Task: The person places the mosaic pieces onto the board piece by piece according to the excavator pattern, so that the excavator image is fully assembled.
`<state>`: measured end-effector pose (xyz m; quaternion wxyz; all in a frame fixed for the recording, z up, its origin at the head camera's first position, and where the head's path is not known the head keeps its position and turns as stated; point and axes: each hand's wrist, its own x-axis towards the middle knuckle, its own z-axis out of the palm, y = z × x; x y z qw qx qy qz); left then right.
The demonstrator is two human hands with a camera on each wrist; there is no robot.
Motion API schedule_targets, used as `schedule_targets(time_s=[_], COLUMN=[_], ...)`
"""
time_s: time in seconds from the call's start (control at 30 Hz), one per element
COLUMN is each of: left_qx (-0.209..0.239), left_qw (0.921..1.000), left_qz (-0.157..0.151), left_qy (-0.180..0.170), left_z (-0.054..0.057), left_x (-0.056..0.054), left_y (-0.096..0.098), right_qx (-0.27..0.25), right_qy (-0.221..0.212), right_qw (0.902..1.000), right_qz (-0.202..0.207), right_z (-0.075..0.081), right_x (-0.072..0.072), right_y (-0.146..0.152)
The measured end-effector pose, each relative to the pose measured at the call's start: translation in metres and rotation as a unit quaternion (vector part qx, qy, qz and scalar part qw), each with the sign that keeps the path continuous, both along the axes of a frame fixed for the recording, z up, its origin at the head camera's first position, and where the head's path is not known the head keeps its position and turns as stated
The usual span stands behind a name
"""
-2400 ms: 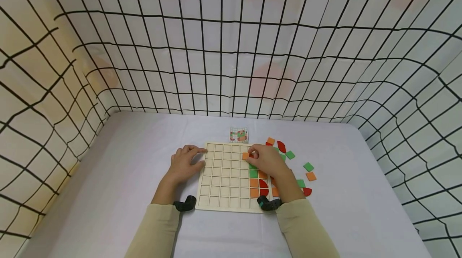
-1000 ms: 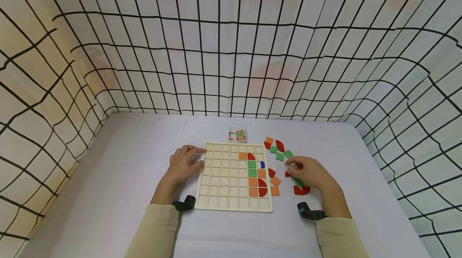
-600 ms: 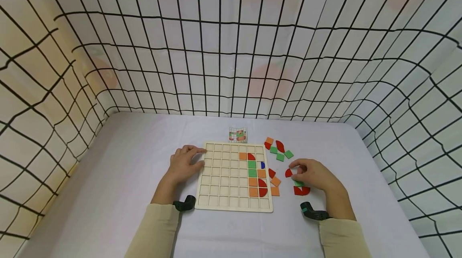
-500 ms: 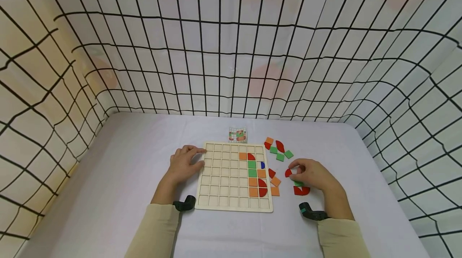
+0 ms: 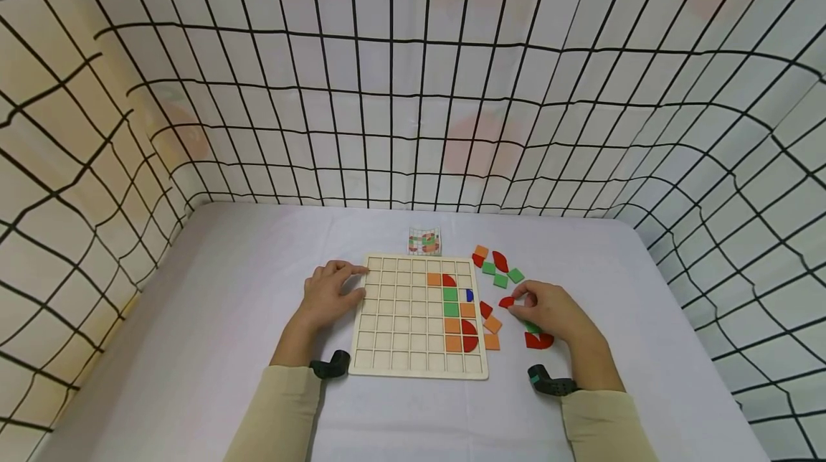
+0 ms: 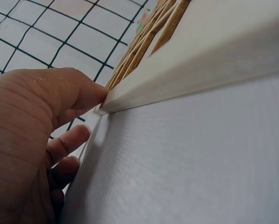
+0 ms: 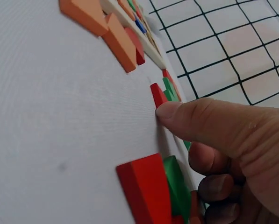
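My right hand [image 5: 548, 308] pinches a red tile with a curved edge [image 5: 506, 302] between thumb and forefinger, just right of the board. In the right wrist view the thumb lies against this red tile [image 7: 158, 94], low over the white cloth. The wooden grid board [image 5: 396, 321] bears orange, green and red tiles and one small blue piece in its right-hand columns. My left hand [image 5: 325, 295] rests at the board's left edge, forefinger near the far corner and thumb lower down. The left wrist view has a fingertip against the board's edge [image 6: 144, 88].
Loose green [image 5: 500, 280], red [image 5: 500, 261] and orange tiles [image 5: 492, 324] lie along the board's right side. More red tiles [image 5: 539, 341] sit below my right hand. A small pattern card [image 5: 424, 241] lies beyond the board. Black netting [image 5: 413, 135] encloses the table.
My right hand has left an orange tile on the board and moved right to the loose pieces. It has picked out a red tile and shifted it slightly left. The left hand stays put.
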<state>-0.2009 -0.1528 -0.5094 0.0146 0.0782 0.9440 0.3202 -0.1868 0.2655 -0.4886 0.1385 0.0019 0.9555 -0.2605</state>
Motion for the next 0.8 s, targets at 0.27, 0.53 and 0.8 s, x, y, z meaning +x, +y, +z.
schedule_targets(time_s=[0.27,0.53,0.8], left_qx=[-0.001,0.001,0.000], left_qw=[1.0000,1.0000,1.0000], left_qz=[0.005,0.001,0.001], left_qy=[0.002,0.004,0.002], left_z=[-0.001,0.000,0.000], left_x=[0.000,0.000,0.000], left_y=[0.000,0.000,0.000], right_qx=[0.003,0.005,-0.006], right_qy=[0.011,0.017,0.035], right_qw=[0.9999,0.9998,0.9986], right_qz=[0.010,0.012,0.039], right_z=[0.000,0.003,0.011], right_x=[-0.001,0.000,0.001], right_y=[-0.003,-0.011,-0.028])
